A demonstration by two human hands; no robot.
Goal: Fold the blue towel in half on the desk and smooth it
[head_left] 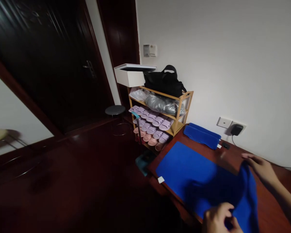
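Note:
A blue cloth point(184, 161) lies spread over the wooden table, with a white tag point(160, 180) at its near left corner. Its right end is raised off the surface in a bent, standing fold. My right hand point(258, 166) pinches the far corner of that raised end. At the bottom of the view, my left hand point(219, 218) is closed on the near edge of the same end, its fingers curled and partly cut off by the frame. Shadows of the hands and fold darken the cloth's middle.
A folded blue cloth point(202, 135) sits at the table's point(269, 200) back edge, near a small black object point(225, 145). A plugged-in black adapter point(236, 129) trails a cable. Left of the table stand a shoe rack point(176, 124) of slippers, topped by a black bag point(163, 82), and a stool point(115, 110).

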